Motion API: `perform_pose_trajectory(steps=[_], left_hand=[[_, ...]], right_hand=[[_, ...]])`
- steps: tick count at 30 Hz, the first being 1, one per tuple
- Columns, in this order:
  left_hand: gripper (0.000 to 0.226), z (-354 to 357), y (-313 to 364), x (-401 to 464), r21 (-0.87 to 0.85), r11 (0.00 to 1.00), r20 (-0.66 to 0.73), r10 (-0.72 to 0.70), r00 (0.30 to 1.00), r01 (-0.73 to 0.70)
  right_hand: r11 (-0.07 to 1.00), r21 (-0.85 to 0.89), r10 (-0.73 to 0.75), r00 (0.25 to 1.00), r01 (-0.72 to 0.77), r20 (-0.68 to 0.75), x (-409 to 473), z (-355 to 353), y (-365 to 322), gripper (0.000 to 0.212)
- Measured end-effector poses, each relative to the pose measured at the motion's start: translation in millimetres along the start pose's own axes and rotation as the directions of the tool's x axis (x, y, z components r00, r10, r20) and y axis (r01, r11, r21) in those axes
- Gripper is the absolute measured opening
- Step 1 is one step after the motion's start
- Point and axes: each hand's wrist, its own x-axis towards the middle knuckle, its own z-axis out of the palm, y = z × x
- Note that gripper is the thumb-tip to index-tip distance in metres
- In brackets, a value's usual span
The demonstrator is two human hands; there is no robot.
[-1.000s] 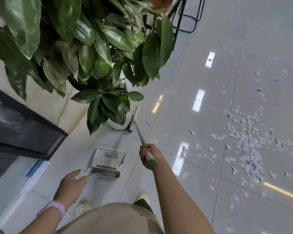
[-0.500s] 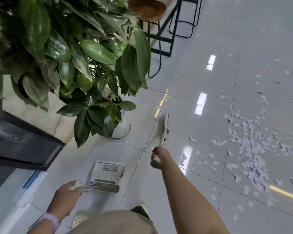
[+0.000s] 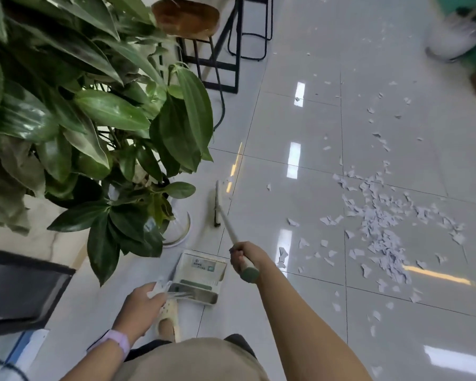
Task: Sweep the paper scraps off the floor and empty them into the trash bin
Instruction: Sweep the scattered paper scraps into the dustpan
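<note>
While the paper scraps (image 3: 379, 229) lay scattered over the tiled floor (image 3: 300, 312) at the right of the frame, the person stood holding a broom (image 3: 226, 215) and a dustpan (image 3: 199, 276).

The right hand (image 3: 243, 257) was curled round the upper shaft of the broom, just below its green end cap; the broom head rested low at centre frame, beside the plant pot (image 3: 180, 229) and well apart from the main scatter of scraps. The left hand (image 3: 143, 301), a lilac wristband (image 3: 118, 340) on its wrist, gripped the dustpan's handle, the pan lying at lower centre, just ahead of a pale shoe (image 3: 169, 314). A leafy plant (image 3: 94, 119) filled the upper left; a wooden stool (image 3: 187, 17) stood at top centre.
</note>
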Motion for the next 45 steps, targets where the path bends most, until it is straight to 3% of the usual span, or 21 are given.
perform_pose_trajectory(steps=[4,8,12,18,21,23,26,28,31,38,45], left_hand=[[0.024,-5,29,33,0.076,0.995,0.148,0.053,0.988,-0.065],[0.037,-24,69,79,0.157,0.978,0.236,0.095,0.967,-0.134],[0.054,-29,92,109,0.171,0.967,0.261,0.143,0.955,-0.191],[0.045,-7,107,115,0.192,0.961,0.244,0.151,0.958,-0.200],[0.023,9,113,102,0.109,0.982,0.192,0.133,0.972,-0.156],[0.020,18,113,93,0.027,0.995,0.119,0.095,0.988,-0.099],[0.027,24,101,84,-0.069,0.998,0.016,0.001,1.000,0.000],[0.016,22,93,73,-0.074,0.997,-0.016,-0.019,1.000,0.017],[0.013,14,77,61,0.063,0.997,-0.011,0.036,0.999,-0.036],[0.037,-4,46,51,0.302,0.949,0.019,0.093,0.996,-0.094],[0.038,-4,42,56,0.398,0.913,0.071,0.069,0.995,-0.092]], right_hand=[[0.993,0.116,0.027,0.997,-0.036,0.076,34,18,-25,0.020],[0.971,0.238,-0.034,0.999,0.036,-0.014,59,50,-45,0.018],[0.961,0.221,-0.139,0.982,0.165,-0.130,64,68,-58,0.023],[0.897,0.346,-0.221,0.957,0.274,-0.186,8,26,-49,0.020],[0.828,0.522,-0.179,0.979,0.203,-0.098,-30,-17,-35,0.022],[0.809,0.577,-0.132,0.991,0.115,-0.014,-52,-40,-29,0.023],[0.842,0.540,-0.036,0.997,-0.004,0.063,-81,-46,-21,0.028],[0.872,0.488,0.011,0.998,-0.036,0.054,-88,-41,-17,0.031],[0.890,0.447,0.068,0.996,-0.090,0.065,-90,-38,-13,0.029],[0.891,0.412,0.146,0.979,-0.191,0.139,-76,-35,30,0.015],[0.892,0.433,0.161,0.986,-0.130,-0.035,-74,-90,44,0.010]])
